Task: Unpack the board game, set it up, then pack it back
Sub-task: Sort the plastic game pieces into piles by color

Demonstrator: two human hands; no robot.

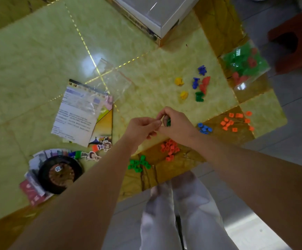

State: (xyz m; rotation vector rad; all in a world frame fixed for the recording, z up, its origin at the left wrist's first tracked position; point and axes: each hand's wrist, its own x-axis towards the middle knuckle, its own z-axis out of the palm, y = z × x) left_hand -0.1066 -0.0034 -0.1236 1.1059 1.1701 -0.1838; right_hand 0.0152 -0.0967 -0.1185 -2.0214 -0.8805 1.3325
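Both hands meet above the table (38,69), the right hand (178,126) curled round a small green piece (168,122) and the left hand (143,128) pinching it too, with the green pile (138,164) just behind, toward the person, nearest the left wrist.

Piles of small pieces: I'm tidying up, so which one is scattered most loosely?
The orange pieces at the far right: they lie apart, while the green pile, red pile and blue pile are each bunched tight.
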